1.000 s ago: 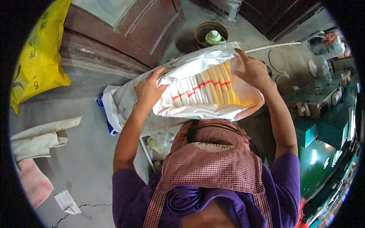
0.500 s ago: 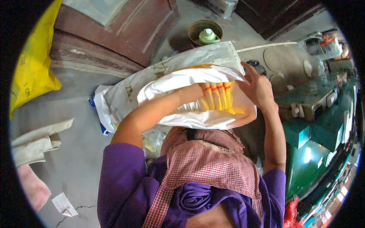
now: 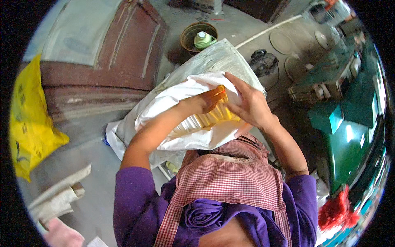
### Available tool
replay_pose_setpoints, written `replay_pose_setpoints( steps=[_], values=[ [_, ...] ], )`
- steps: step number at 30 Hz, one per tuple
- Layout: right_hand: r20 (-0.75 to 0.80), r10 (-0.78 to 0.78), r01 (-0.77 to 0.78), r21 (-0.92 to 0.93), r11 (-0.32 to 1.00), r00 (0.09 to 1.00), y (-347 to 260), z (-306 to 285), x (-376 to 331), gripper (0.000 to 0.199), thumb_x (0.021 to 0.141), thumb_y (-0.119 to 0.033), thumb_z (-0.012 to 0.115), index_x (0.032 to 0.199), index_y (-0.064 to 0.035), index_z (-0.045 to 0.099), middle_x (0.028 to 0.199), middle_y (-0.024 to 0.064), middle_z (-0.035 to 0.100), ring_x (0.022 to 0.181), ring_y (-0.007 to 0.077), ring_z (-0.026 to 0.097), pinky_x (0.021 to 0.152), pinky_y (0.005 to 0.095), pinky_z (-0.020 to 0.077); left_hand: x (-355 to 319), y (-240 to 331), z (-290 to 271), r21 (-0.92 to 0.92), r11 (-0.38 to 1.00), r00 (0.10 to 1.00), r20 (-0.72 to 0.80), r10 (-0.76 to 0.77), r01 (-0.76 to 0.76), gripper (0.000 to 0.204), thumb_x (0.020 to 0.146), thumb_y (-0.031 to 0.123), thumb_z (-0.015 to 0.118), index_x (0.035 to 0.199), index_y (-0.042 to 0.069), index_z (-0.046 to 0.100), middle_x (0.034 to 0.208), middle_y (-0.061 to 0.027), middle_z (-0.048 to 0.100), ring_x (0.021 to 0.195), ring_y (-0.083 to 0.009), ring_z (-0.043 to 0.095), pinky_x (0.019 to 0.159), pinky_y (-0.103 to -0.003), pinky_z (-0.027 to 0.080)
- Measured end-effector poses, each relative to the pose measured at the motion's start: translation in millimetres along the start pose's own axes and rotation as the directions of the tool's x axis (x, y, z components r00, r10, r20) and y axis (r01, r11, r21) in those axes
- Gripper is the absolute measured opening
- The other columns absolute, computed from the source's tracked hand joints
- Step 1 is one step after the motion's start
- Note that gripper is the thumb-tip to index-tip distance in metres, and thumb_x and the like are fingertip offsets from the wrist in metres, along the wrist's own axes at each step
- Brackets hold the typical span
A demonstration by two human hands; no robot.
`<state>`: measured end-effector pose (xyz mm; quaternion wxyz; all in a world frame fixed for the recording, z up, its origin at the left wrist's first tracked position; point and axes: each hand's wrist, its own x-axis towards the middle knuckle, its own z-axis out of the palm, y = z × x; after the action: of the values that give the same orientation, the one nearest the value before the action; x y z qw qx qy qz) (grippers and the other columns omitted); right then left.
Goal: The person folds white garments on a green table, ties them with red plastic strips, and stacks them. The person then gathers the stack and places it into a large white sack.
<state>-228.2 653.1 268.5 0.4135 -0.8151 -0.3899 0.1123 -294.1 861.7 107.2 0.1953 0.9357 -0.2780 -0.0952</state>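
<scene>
My left hand [image 3: 207, 101] reaches into the mouth of a white plastic bag [image 3: 175, 92], its fingers closed on the orange-banded end of a yellow packet [image 3: 223, 89]. More translucent yellow and whitish packets [image 3: 205, 120] lie side by side in a row inside the bag; their exact kind is unclear. At the bag's right side, my right hand [image 3: 251, 103] has its thumb and fingers spread apart. Its fingertips touch the bag's upper rim, while the thumb points in toward the packets. Beneath the bag is a large, worn whitish sack [image 3: 207, 59].
A pale green flask [image 3: 202, 40] stands in a round brown basin [image 3: 188, 31] beyond the sack. A yellow bag [image 3: 35, 123] is at the left, near a brown wooden door [image 3: 127, 53]. Dark green machinery [image 3: 349, 152] lines the right, with a red bundle [image 3: 338, 210] below.
My right hand has shifted from the sack's far corner down to the bag's rim. My left hand now lifts the banded end of a packet. The whole view has turned.
</scene>
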Motion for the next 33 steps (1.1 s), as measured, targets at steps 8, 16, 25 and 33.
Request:
replay_pose_setpoints(
  steps=[8,16,25,33],
  values=[
    [-0.093,0.222,-0.23,-0.08,0.97,0.971,36.6,-11.5,-42.1,0.031,0.066,-0.001,0.062,0.097,-0.0026,0.062,0.082,0.0186,0.063,0.076,0.0399,0.061,0.066,0.0438,0.0501,37.2,10.6,28.1,-0.077,0.997,1.0,-0.002,0.016,-0.016,0.034,0.087,0.038,0.053,0.106,0.012,0.064,0.122,-0.0153,0.055,0.119,-0.0366,0.044,0.104,-0.051,0.029],
    [-0.02,0.144,-0.145,-0.073,0.987,0.989,17.3,-21.9,-14.3,0.044,0.07,0.001,0.066,0.113,-0.0021,0.057,0.099,0.0209,0.061,0.088,0.0398,0.06,0.075,0.0414,0.0497,-40.8,60.0,-89.9,-0.087,0.955,0.909,0.34,-0.24,0.284,0.027,0.088,0.021,0.055,0.111,0.012,0.064,0.106,-0.0103,0.064,0.105,-0.0249,0.058,0.09,-0.04,0.044],
    [0.683,-0.294,0.497,-0.116,0.86,0.669,-38.5,54.8,26.3,0.019,0.079,-0.009,0.059,0.096,-0.0001,0.059,0.094,0.0164,0.063,0.089,0.0293,0.064,0.072,0.0372,0.0532,-227.5,145.4,-29.8,-0.954,-0.062,-0.082,0.04,-0.996,0.294,0.073,0.084,0.012,0.063,0.143,0.006,0.021,0.105,-0.01,0.058,0.076,-0.0122,0.056,0.06,-0.025,0.05],
    [0.799,-0.564,0.922,0.032,0.385,0.208,-3.2,239.2,64.1,0.042,0.082,-0.031,0.059,0.113,-0.0019,0.055,0.106,0.0156,0.062,0.104,0.0313,0.058,0.086,0.0417,0.0488,-165.4,152.7,-15.5,-0.993,0.108,0.004,-0.108,-0.994,-0.038,0.049,0.077,0.014,0.064,0.12,-0.002,0.046,0.096,-0.0107,0.061,0.09,-0.0178,0.06,0.071,-0.033,0.052]
  ],
)
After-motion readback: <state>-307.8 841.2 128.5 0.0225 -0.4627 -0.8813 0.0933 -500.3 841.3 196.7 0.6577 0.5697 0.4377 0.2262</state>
